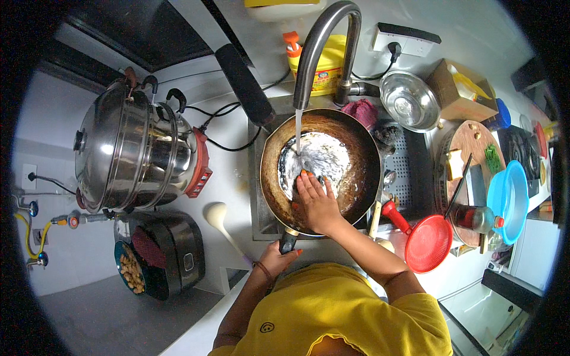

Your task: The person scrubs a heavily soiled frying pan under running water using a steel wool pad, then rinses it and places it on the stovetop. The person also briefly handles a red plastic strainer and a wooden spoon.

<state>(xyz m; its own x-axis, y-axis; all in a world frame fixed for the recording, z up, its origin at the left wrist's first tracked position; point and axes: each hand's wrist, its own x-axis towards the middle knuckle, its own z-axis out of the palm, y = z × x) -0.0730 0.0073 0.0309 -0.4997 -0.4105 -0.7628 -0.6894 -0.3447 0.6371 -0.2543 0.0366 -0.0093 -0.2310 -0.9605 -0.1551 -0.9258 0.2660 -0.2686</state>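
Note:
A frying pan (356,178) with a browned inner wall lies over the sink. Water runs from the curved metal faucet (307,62) into it and wets its pale, shiny bottom. My left hand (274,260) is closed around the pan's black handle (288,242), close to my body. My right hand (317,200) lies flat inside the pan, palm down, fingertips beside the falling water; whether something is under the palm cannot be seen. A dark red cloth (361,113) and a dark scouring pad (387,135) lie just beyond the pan's right rim.
Left stand a steel steamer pot (133,147), a rice cooker (182,258) and a ladle (217,213). Behind the faucet is a yellow detergent bottle (329,58). Rightward are a steel bowl (409,101), a red strainer (428,244), a wooden cutting board (463,138) with a cleaver, and a blue basin (508,202).

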